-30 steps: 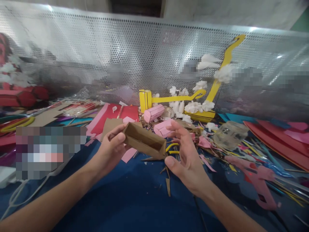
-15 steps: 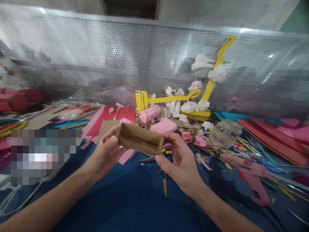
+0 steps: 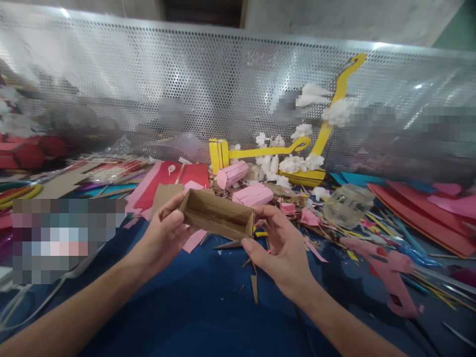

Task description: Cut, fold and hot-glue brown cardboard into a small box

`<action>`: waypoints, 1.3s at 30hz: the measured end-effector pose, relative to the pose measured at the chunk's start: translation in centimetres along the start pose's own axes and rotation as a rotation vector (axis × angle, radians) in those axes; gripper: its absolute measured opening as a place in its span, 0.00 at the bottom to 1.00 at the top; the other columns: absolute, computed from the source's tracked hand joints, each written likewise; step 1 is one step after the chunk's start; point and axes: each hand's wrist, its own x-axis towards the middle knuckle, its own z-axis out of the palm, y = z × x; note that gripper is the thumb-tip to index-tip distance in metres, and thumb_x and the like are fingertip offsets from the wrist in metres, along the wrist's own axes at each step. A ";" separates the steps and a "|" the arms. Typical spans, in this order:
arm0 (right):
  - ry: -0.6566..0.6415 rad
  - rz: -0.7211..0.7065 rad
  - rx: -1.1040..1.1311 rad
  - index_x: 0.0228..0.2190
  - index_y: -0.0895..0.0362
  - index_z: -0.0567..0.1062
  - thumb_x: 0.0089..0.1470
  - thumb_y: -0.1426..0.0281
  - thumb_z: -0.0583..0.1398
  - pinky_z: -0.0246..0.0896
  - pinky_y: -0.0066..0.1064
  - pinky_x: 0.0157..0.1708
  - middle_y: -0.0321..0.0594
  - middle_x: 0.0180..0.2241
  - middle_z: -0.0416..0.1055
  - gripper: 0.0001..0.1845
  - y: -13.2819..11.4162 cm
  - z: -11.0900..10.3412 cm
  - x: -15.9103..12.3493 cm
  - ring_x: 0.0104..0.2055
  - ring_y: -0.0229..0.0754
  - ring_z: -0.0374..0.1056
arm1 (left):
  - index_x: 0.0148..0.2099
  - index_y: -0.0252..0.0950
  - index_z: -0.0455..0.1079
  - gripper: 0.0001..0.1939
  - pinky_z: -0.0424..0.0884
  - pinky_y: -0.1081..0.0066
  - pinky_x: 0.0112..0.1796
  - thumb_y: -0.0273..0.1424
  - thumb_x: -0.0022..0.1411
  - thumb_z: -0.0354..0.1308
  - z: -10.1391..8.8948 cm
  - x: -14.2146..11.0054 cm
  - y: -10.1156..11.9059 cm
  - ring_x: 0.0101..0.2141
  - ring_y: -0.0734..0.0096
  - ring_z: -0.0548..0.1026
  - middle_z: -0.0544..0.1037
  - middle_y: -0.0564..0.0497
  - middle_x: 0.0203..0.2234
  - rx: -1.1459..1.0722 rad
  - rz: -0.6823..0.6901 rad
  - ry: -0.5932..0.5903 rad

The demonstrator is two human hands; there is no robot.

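Between my hands, above the blue table surface [image 3: 208, 307], is a small open cardboard box [image 3: 219, 213], long and narrow, its hollow side facing me. My left hand [image 3: 165, 230] grips its left end, thumb on the near corner and fingers beneath. At the other end, my right hand [image 3: 280, 248] holds the corner between thumb and curled fingers. Just behind the box lie two pink paper-covered prisms [image 3: 253, 194]. A pair of scissors [image 3: 226, 245] shows partly beneath it, its handles mostly hidden by my right hand.
A pink glue gun [image 3: 386, 272] lies on the right, near a clear container [image 3: 347, 206] and scattered paper scraps. Yellow cut-out shapes with white flowers [image 3: 293, 163] stand against a perforated metal panel [image 3: 223, 89]. Red sheets [image 3: 163, 186] lie behind my left hand; white cables [image 3: 33, 312] at left.
The box and my hands have shifted very slightly to the right in the view. My grip on both ends looks the same.
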 end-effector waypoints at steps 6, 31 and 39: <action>-0.116 0.070 0.112 0.53 0.47 0.70 0.50 0.58 0.72 0.64 0.39 0.45 0.40 0.48 0.71 0.30 0.6 0.3 -0.3 0.47 0.48 0.66 | 0.47 0.35 0.81 0.22 0.81 0.70 0.43 0.44 0.55 0.74 0.3 0.6 -0.4 0.41 0.62 0.83 0.85 0.46 0.42 -0.043 -0.078 0.068; 0.043 -0.552 -0.393 0.49 0.47 0.75 0.53 0.74 0.69 0.72 0.45 0.48 0.41 0.46 0.68 0.23 -1.3 0.1 -0.5 0.47 0.49 0.72 | 0.43 0.28 0.77 0.16 0.83 0.74 0.29 0.28 0.77 0.49 1.5 0.6 -1.2 0.26 0.70 0.84 0.86 0.43 0.32 -0.155 -0.468 0.121; 0.051 -0.522 -0.344 0.49 0.43 0.78 0.53 0.73 0.72 0.72 0.47 0.46 0.41 0.44 0.70 0.23 -1.4 -0.1 -0.5 0.45 0.50 0.72 | 0.43 0.27 0.78 0.15 0.82 0.74 0.28 0.29 0.76 0.52 1.5 0.5 -1.1 0.25 0.70 0.82 0.85 0.44 0.30 -0.146 -0.459 0.153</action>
